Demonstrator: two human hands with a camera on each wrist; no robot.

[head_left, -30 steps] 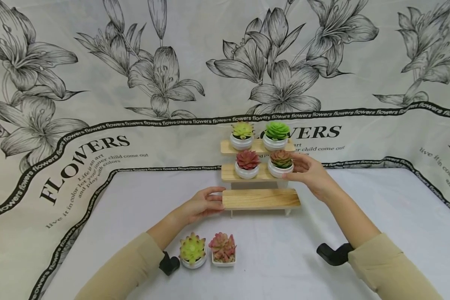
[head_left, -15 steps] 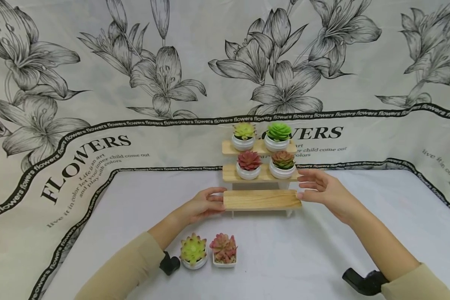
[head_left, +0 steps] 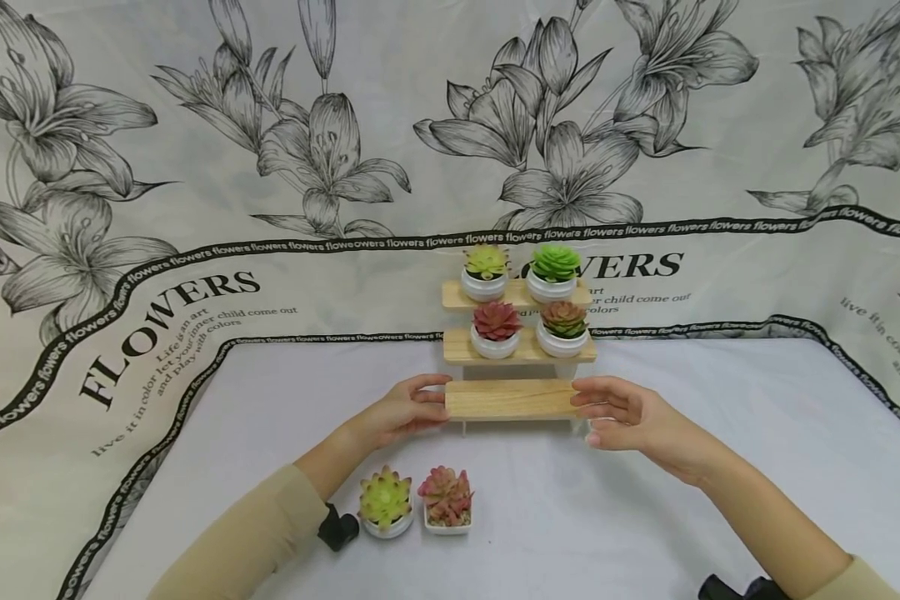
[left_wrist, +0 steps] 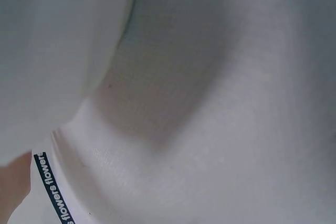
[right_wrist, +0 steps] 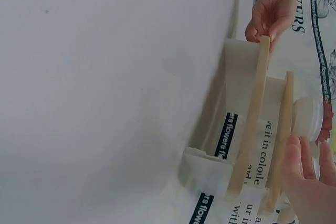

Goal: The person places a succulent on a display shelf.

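A three-tier wooden plant stand (head_left: 525,400) with white legs stands at the table's back. My left hand (head_left: 405,407) pinches the left end of its lowest board, seen also in the right wrist view, where the left hand (right_wrist: 270,17) has thumb and fingers on the board's end. My right hand (head_left: 622,414), fingers extended and apart, overlaps the right end of that bare board. On the middle tier sit a dark red potted succulent (head_left: 496,327) and a brown-green potted succulent (head_left: 563,327). The top tier holds a yellow-green succulent (head_left: 485,271) and a bright green succulent (head_left: 553,272).
Two more potted succulents stand on the white cloth before the stand: a yellow-green one with red tips (head_left: 386,500) and a pink one in a square pot (head_left: 447,500), close beside my left forearm. A flower-printed cloth (head_left: 330,287) hangs right behind the stand.
My right hand has let go of the brown-green succulent's pot on the middle tier and moved down to the lowest board's right end. The left hand stays at the board's left end.
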